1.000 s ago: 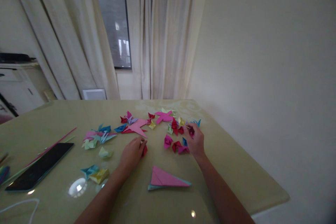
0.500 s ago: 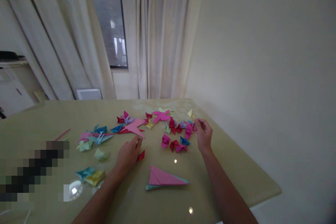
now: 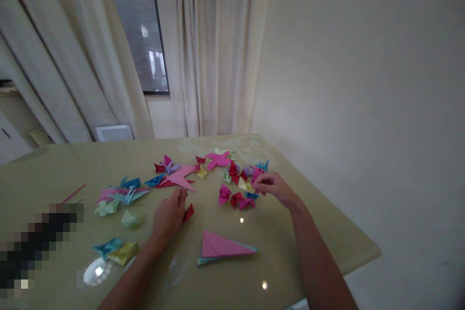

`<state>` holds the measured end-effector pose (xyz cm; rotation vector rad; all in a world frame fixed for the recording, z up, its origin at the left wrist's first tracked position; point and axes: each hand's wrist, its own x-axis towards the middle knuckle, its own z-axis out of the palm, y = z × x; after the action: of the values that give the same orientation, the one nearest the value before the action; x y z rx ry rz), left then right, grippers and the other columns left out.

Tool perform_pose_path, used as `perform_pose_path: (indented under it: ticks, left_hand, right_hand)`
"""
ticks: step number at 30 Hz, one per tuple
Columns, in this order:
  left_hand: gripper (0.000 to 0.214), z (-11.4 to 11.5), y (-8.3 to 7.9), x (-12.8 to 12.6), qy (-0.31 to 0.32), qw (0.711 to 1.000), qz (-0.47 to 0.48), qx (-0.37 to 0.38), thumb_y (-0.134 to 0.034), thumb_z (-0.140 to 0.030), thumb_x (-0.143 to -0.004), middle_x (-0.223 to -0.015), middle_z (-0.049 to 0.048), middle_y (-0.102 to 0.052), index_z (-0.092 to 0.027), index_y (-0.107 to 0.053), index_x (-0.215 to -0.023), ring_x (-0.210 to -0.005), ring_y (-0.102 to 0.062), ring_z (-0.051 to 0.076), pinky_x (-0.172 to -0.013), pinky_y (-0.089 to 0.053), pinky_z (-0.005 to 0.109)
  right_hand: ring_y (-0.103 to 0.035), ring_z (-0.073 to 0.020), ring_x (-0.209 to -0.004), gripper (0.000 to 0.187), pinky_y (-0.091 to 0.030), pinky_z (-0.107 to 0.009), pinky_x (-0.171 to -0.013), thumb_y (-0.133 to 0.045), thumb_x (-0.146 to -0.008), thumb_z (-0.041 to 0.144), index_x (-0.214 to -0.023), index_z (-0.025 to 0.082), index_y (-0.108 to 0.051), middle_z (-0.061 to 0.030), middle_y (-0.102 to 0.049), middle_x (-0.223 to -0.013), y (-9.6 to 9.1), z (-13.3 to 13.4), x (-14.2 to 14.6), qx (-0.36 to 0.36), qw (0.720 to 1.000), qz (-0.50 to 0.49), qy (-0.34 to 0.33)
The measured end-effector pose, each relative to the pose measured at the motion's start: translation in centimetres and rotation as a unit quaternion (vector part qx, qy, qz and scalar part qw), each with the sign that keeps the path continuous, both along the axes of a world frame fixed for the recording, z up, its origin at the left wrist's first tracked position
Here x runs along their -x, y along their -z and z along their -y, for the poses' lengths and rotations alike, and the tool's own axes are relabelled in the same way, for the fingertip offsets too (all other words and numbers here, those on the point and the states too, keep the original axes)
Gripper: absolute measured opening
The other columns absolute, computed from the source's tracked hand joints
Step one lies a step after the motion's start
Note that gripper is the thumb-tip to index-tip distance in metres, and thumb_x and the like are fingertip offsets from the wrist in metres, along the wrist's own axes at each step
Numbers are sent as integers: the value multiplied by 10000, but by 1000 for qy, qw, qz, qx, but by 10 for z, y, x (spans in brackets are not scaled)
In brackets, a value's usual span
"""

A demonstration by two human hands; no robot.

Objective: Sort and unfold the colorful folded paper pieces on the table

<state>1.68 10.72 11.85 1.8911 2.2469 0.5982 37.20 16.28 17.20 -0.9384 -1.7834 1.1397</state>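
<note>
My right hand [image 3: 274,189] hovers over the right cluster of origami pieces, its fingertips pinching a pale yellow folded paper piece [image 3: 246,185]. Close below that piece are a blue folded piece [image 3: 252,195] and a magenta one [image 3: 247,203]. On the table rests my left hand [image 3: 169,215], fingers drawn together; what they hold, if anything, is hidden. A red folded paper [image 3: 189,212] shows at the thumb side of this hand, and I cannot tell whether it is gripped. Just beyond the left fingertips lies a large pink paper shape [image 3: 179,177].
A stack of folded pink and teal paper [image 3: 225,246] lies between my forearms. More origami, such as a blue piece [image 3: 109,247] and a yellow one [image 3: 124,253], sits at left. A clear round object [image 3: 97,271] is near them. The wall [image 3: 345,106] borders the table's right side.
My right hand has moved left and slightly nearer, bringing the pale yellow piece from the back right to above the cluster. My left hand stays beside the red paper. The view has shifted a little.
</note>
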Motion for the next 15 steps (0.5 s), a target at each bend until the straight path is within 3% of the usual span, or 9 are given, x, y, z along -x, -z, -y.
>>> perform_pose_path:
  ticks: [3,5,8,11,15]
  left_hand:
    - [400,-2,5,1,3,1000,11,5,-269,-384,-1116,-1004,114,-787,-219,-634,-1125,-973,-750,277,-784,-457,319]
    - [379,-3,8,2,3,1000,17,8,-289,-378,-1113,-1018,112,-788,-221,-635,-1121,-985,-751,271,-798,-462,314]
    - [365,-4,12,3,6,1000,27,3,-302,-380,-1111,-1030,108,-792,-228,-634,-1110,-985,-754,261,-796,-461,307]
    - [377,-6,14,4,10,1000,29,-1,-285,-384,-1112,-1030,111,-794,-228,-628,-1096,-990,-754,264,-789,-458,309]
    - [372,-7,14,4,11,1000,22,3,-287,-400,-1110,-1028,97,-796,-240,-624,-1112,-971,-757,263,-770,-459,306]
  right_hand:
    - [-604,-137,-491,339,-463,-238,-474,-820,-808,526,-814,188,-847,-22,-737,-635,2,5,5,5,989,92,-119]
    - [-609,-142,-504,313,-446,-238,-477,-811,-827,516,-835,206,-855,-12,-737,-633,5,6,12,-29,982,141,-125]
    - [-656,-173,-660,279,-476,-270,-598,-786,-878,488,-854,214,-837,-19,-748,-730,11,6,32,-135,972,194,-8]
    - [-660,-228,-915,258,-491,-353,-828,-779,-912,441,-981,193,-806,-73,-749,-964,24,7,61,-239,931,253,113]
    - [-612,-251,-996,88,-445,-398,-910,-791,-912,285,-974,222,-792,-83,-713,-1042,44,10,90,-279,880,369,111]
